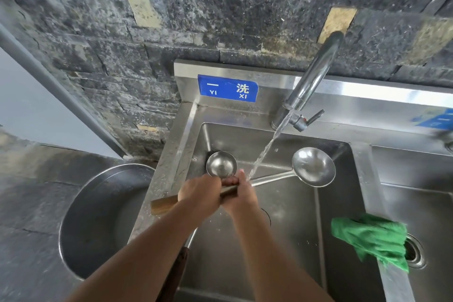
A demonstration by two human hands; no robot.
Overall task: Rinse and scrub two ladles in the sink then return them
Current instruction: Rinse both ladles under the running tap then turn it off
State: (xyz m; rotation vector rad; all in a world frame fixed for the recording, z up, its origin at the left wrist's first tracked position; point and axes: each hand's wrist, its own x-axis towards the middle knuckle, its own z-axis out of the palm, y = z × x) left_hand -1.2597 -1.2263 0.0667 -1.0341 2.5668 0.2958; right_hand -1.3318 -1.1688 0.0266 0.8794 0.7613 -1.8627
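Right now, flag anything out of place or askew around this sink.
Nothing looks spilled or damaged. Two minor things: the green cloth is slumped over the divider between the basins, drooping toward the right basin's drain, and the wooden handle of the large ladle juts out past the left rim of the sink.

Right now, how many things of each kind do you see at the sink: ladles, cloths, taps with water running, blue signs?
Ladles: 2, small ladle and large ladle
Green cloth: 1
Running tap: 1
Blue signs: 2, left sign and right sign, blurred
Total: 6
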